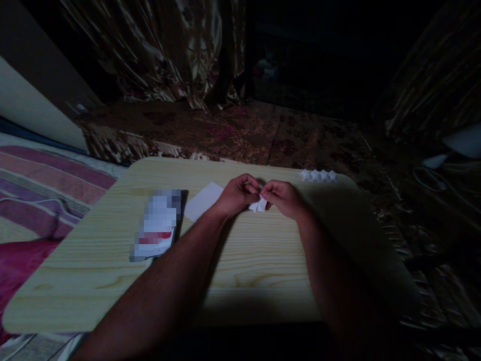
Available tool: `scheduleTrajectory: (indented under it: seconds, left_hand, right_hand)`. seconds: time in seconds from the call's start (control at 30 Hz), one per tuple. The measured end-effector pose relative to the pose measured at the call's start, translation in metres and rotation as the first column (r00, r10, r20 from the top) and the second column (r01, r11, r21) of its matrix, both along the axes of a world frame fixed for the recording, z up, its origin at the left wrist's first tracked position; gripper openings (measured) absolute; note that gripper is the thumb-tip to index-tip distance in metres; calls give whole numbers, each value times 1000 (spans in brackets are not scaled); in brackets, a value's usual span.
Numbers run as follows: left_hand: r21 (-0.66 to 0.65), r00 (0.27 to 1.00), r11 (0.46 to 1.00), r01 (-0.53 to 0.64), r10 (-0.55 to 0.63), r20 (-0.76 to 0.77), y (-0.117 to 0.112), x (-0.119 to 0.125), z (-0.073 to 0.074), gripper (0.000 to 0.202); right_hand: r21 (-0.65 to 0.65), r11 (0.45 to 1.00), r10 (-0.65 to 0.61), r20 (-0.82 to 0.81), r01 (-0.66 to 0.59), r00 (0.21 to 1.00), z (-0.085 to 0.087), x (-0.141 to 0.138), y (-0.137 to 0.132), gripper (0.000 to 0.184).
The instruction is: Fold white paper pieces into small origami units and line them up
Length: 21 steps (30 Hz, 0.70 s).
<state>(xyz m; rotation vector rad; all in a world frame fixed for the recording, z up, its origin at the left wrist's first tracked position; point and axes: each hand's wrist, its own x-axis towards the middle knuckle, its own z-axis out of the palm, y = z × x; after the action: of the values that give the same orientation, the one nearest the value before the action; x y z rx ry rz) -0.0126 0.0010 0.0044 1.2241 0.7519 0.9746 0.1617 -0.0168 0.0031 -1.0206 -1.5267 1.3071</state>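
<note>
Both hands meet over the far middle of the wooden table, fingers closed on a small folded white paper (258,204). My left hand (239,194) pinches its left side, with thumb and forefinger near the top. From the other side my right hand (281,196) grips the paper's upper right corner. The folded piece has pointed flaps hanging toward me; its upper part is hidden behind the fingers. Just left of my left hand lies a flat white sheet of paper (204,201), partly covered by the wrist. A row of several small white folded paper stars (318,175) stands near the far right edge.
A blurred-out white and red object (158,225) lies on the left of the light wooden table (263,265). Beyond the table is a patterned ledge (233,125) with curtains. A striped bedspread (45,185) is at left, a white cable (428,178) at right.
</note>
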Motion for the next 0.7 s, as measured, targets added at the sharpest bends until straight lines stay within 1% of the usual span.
scheduleTrajectory:
  seconds: [0.2, 0.33, 0.47, 0.7]
  left_hand:
    - [34, 998, 999, -22, 24, -60, 0, 0, -2, 35]
    - [45, 998, 999, -11, 14, -63, 0, 0, -3, 34]
    - [46, 998, 999, -14, 17, -58, 0, 0, -3, 35]
    - [67, 996, 998, -20, 26, -81, 2, 1, -6, 34]
  right_hand:
    - [27, 997, -71, 14, 70, 997, -3, -3, 2, 25]
    - [42, 994, -103, 41, 101, 994, -2, -4, 1, 22]
    - [87, 987, -145, 86, 138, 986, 0, -5, 0, 18]
    - [142, 975, -192, 150, 171, 970, -2, -6, 1, 14]
